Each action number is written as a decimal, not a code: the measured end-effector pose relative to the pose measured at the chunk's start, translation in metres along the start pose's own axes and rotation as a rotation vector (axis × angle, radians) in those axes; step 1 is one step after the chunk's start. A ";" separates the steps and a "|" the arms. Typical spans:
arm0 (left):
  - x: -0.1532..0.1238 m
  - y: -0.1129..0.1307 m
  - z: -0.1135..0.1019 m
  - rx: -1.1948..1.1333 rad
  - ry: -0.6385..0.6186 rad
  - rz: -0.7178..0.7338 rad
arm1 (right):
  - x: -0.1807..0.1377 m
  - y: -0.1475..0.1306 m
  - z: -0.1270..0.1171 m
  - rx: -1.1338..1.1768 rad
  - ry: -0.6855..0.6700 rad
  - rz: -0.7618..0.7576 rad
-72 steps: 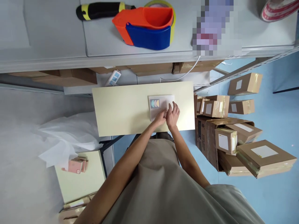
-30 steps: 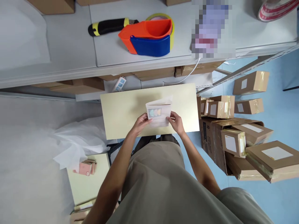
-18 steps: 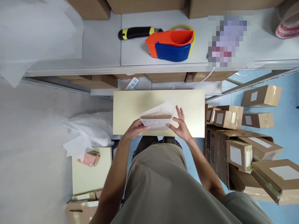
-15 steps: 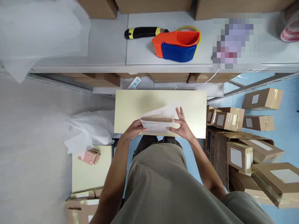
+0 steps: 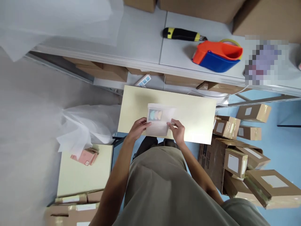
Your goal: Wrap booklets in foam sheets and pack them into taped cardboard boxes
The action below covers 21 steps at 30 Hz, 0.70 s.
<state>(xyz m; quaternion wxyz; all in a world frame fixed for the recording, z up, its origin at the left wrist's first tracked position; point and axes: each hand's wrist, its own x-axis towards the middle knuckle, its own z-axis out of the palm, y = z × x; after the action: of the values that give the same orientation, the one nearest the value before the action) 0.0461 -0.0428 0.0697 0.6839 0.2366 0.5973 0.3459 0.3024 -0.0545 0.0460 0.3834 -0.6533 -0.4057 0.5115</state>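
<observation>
A flat package in thin white foam sheet [image 5: 158,128] is held over the cream tabletop, close to my body. Through its far half shows a blurred teal and pinkish picture [image 5: 155,115]. My left hand [image 5: 138,128] grips the package's left edge, thumb on top. At the right edge, my right hand [image 5: 177,130] pinches the foam between thumb and fingers. What lies inside the wrap is mostly hidden. The cream table [image 5: 197,119] spreads beneath both hands.
On the grey shelf [image 5: 141,40] ahead lie a utility knife [image 5: 181,34] and an orange-blue tape dispenser [image 5: 217,56]. White foam sheeting [image 5: 94,122] hangs at left above pink boxes [image 5: 86,156]. Cardboard boxes [image 5: 274,183] are stacked at right.
The package has tipped so its picture side faces up, where its open end showed before. My right hand's spread fingers have closed on the foam. The view has turned slightly.
</observation>
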 end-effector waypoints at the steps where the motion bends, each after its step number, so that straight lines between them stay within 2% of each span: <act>1: 0.002 -0.003 -0.007 -0.003 0.035 -0.001 | 0.006 0.006 0.012 -0.017 0.009 0.019; 5: 0.011 -0.010 -0.035 0.028 0.140 0.005 | 0.035 0.028 0.067 -0.058 0.049 0.171; 7: 0.016 -0.010 -0.049 0.058 0.186 0.030 | 0.047 0.037 0.098 -0.087 0.026 0.240; 11: 0.034 -0.005 -0.085 0.129 0.237 0.090 | 0.064 0.046 0.156 -0.173 -0.032 0.228; 17: 0.093 -0.003 -0.155 0.369 0.314 0.182 | 0.098 0.038 0.217 -0.321 0.006 0.167; 21: 0.139 -0.006 -0.185 0.556 0.354 0.184 | 0.123 0.028 0.246 -0.431 0.023 0.131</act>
<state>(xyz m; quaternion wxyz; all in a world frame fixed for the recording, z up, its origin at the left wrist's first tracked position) -0.1277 0.0415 -0.0580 0.4448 0.4030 0.7545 0.2656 0.0838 0.0691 -0.0682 0.2053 -0.7508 -0.4580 0.4293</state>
